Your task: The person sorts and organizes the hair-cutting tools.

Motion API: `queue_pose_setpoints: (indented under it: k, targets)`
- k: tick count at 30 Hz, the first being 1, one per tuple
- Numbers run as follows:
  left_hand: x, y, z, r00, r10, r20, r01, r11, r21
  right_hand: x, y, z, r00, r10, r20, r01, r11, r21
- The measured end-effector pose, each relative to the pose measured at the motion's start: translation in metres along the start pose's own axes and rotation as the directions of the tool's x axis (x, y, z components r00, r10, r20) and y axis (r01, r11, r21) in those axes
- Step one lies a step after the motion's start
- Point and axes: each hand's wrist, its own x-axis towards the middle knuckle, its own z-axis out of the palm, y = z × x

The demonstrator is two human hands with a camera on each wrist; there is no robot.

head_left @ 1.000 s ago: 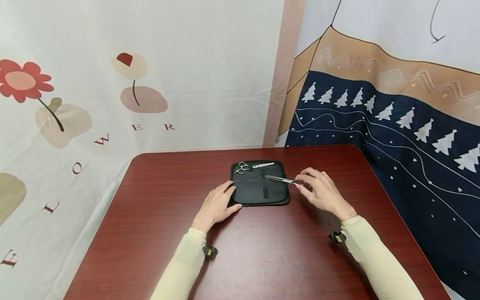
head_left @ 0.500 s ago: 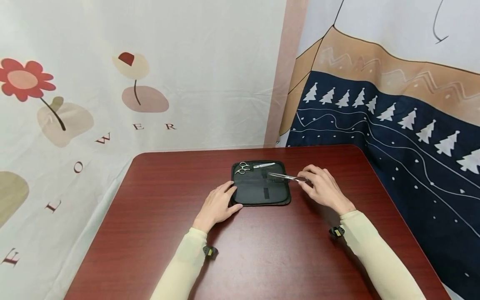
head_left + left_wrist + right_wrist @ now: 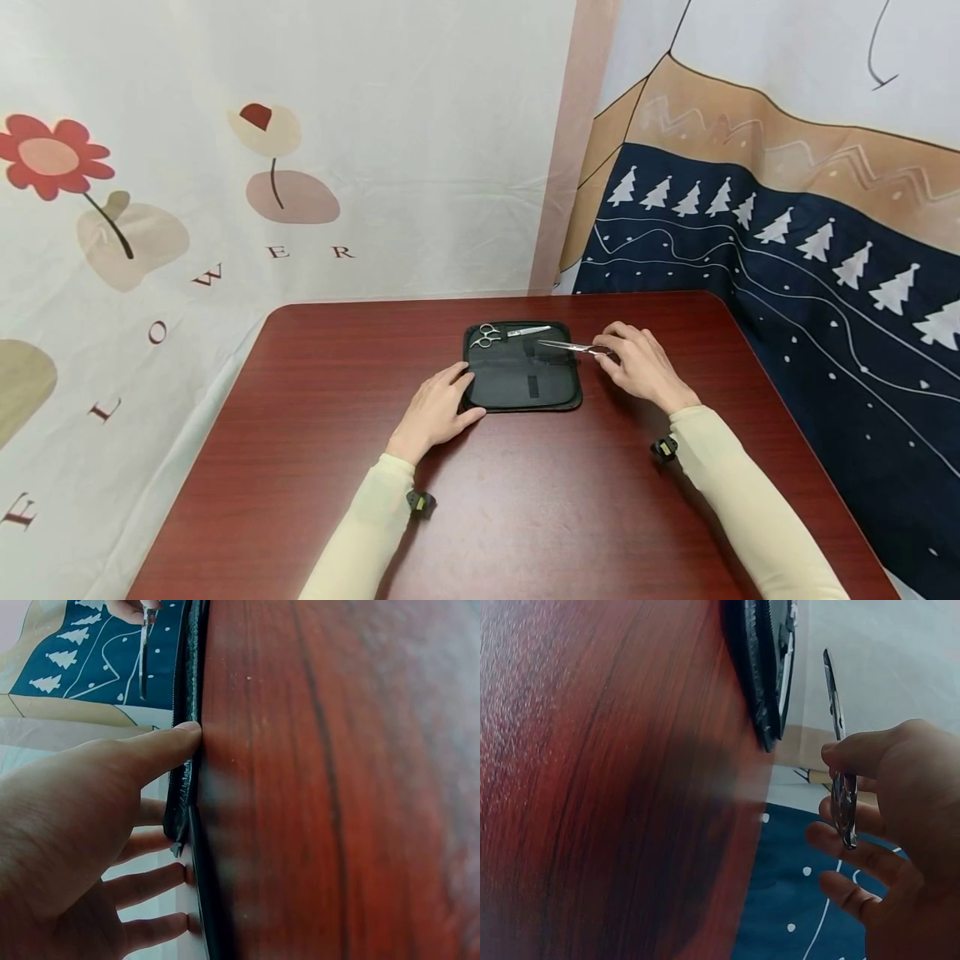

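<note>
A black zip case (image 3: pixel 506 387) lies spread flat on the table, its inside facing up. One pair of silver scissors (image 3: pixel 487 337) sits at the far side of the case, tucked under a strap. My left hand (image 3: pixel 431 412) rests at the case's near left corner, fingers along the left side; in the left wrist view the thumb touches the case edge (image 3: pixel 180 750). My right hand (image 3: pixel 637 362) pinches a second pair of scissors (image 3: pixel 835 697) by the handles. Their blades point left over the case, below the first pair, raised above it.
Two dark straps (image 3: pixel 533 386) cross the right part of the case. A reddish-brown table (image 3: pixel 337 358) reaches to a white flower-print curtain (image 3: pixel 435 150) behind and a navy tree-print cloth (image 3: pixel 675 242) at the right.
My right hand has moved slightly toward the far edge of the table, carrying the scissors, whose tips now lie higher over the case. The left hand and the case stay put.
</note>
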Motion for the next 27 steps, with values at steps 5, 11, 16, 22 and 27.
queue_pose_setpoints:
  k: [5, 11, 16, 22, 27]
  targets:
    - [0.0, -0.005, 0.005, 1.0, 0.009, -0.006, -0.009, 1.0, -0.006, 0.002, 0.003, 0.002, 0.999, 0.014, 0.036, -0.014, 1.0, -0.012]
    - [0.001, 0.006, -0.005, 0.998, -0.038, 0.045, 0.038, 0.999, 0.001, 0.004, 0.003, 0.004, 0.998, 0.013, 0.062, -0.011, 0.999, -0.031]
    - [0.003, -0.01, 0.014, 1.0, -0.03, 0.01, 0.03, 0.999, -0.034, 0.006, 0.004, 0.006, 0.997, 0.008, 0.074, -0.005, 0.999, -0.04]
    - [0.004, -0.02, 0.024, 1.0, -0.008, -0.028, 0.007, 0.999, -0.051, 0.008, 0.005, 0.01, 0.996, 0.009, 0.087, -0.006, 0.999, -0.042]
    - [0.001, 0.003, -0.001, 0.999, -0.044, 0.03, 0.045, 0.999, -0.019, 0.011, 0.005, 0.012, 0.995, 0.015, 0.101, -0.012, 1.0, -0.027]
